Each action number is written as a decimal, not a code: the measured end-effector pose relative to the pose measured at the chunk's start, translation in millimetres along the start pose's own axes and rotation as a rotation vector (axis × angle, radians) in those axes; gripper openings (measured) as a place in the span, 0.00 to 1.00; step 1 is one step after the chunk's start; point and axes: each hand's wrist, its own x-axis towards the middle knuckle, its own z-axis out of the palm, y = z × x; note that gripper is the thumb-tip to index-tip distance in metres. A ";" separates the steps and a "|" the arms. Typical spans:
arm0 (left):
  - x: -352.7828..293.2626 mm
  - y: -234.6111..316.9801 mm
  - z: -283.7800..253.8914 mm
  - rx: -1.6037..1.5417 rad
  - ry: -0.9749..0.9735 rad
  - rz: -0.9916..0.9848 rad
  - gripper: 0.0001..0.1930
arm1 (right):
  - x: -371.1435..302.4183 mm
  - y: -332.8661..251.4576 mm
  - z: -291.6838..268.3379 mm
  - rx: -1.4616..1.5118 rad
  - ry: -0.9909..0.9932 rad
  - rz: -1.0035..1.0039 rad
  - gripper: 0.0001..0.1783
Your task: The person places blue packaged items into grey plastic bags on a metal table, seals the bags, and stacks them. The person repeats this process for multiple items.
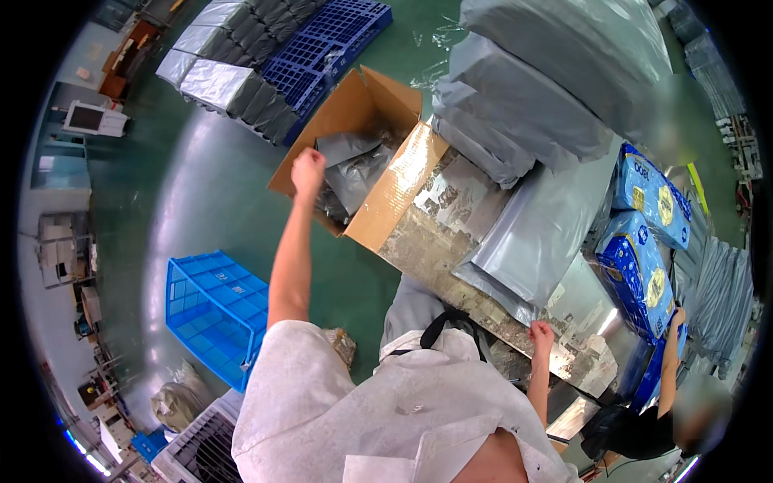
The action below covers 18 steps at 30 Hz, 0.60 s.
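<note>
The flat grey plastic sheeting (535, 241) lies right of the open cardboard box (394, 197), on a worn table (447, 201); the right hand (542, 334) is at its near corner, fingertips drawn together, though I cannot tell whether they pinch it; the left hand (308, 171), fingers curled, is over the box's left side, its grip unclear; grey bags (358, 177) lie inside the box; a blue crate (217, 294) stands to the box's lower left.
</note>
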 end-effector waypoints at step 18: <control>-64.0 -70.0 41.0 0.204 -1.006 0.135 0.16 | -43.6 -4.2 28.7 -0.035 0.214 -0.113 0.08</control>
